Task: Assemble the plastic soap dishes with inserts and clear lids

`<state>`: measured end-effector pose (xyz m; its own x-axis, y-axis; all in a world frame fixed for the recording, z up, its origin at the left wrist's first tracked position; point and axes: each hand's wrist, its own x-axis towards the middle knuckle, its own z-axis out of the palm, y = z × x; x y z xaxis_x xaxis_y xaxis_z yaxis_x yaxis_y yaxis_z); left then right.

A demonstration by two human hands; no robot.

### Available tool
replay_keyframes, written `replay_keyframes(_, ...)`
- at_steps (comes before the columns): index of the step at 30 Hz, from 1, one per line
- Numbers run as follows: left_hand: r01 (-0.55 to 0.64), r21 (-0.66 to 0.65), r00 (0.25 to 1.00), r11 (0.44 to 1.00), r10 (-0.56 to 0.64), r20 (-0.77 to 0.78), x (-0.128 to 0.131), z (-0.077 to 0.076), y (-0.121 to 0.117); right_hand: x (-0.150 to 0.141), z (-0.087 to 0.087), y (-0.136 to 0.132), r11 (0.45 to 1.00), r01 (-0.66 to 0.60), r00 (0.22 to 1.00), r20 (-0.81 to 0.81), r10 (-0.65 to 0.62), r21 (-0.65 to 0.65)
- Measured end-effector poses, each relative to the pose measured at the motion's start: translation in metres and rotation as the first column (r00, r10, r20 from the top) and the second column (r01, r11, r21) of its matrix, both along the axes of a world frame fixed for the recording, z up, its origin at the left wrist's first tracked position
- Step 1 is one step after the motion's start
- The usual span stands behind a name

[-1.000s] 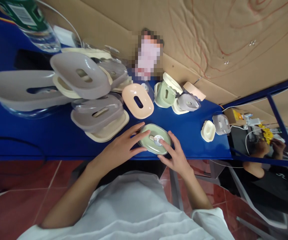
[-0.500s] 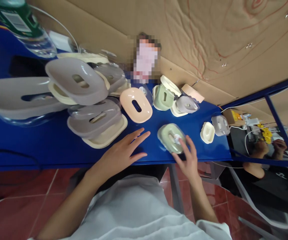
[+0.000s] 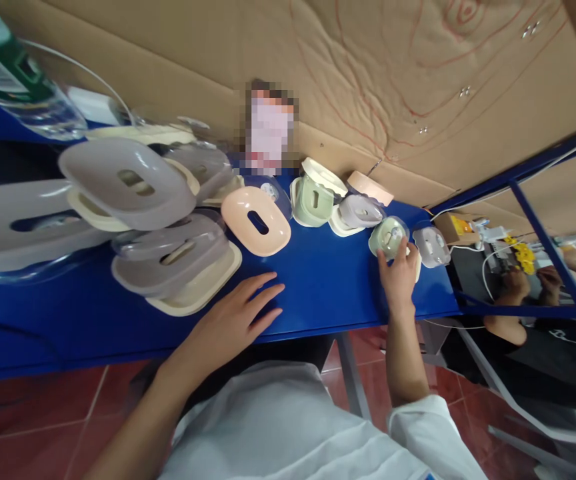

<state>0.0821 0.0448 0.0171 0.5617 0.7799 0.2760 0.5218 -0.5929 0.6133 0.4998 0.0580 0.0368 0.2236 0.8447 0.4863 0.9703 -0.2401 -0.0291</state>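
On my feed, the person's right grip is holding the green dish, thumb on one side and fingertips over the edge, well to the right of the peach dish. The green dish's slotted, labelled face is turned up towards my camera. Fingers and blur hide its near end, so I can't read its long axis firmly, nor tell whether it is raised or resting. Part of a cream dish shows just past the holding fingers, farther right of the peach dish.

The left grip is wide, fingers spread, on the wearer's side of the peach dish and apart from it. That peach dish has its long axis slanting from far left to near right, its slot running the same way.

I see a shiny blue tabletop around the peach dish, with grey dishes piled to its left. Cardboard stands behind it; red floor tiles show below. Far right of it, another person's hands are near something yellow.
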Motion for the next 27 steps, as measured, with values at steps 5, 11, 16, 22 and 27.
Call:
replay_keyframes(5,-0.004,-0.012,1.0,1.0,0.004,-0.004,0.001,0.002,0.0,0.029,0.008,-0.017,0.988,0.104,0.994,0.058,-0.097,-0.115)
replay_keyframes(11,0.004,0.013,1.0,1.0,-0.004,-0.009,0.002,0.008,0.001,-0.006,-0.004,-0.091,0.985,-0.075,0.994,-0.091,0.062,-0.157)
replay_keyframes(16,0.062,0.042,0.997,0.997,-0.06,-0.045,0.003,0.013,0.003,-0.069,0.004,-0.097,0.766,-0.603,0.784,-0.345,0.516,-0.224)
replay_keyframes(22,0.099,0.097,0.993,0.99,-0.092,-0.069,0.004,0.013,0.003,-0.089,0.025,0.0,0.713,-0.694,0.706,-0.286,0.647,-0.101)
replay_keyframes(27,0.052,0.086,0.998,0.995,-0.049,-0.038,0.005,0.013,0.002,-0.106,0.016,0.081,0.685,-0.711,0.703,-0.175,0.69,-0.156)
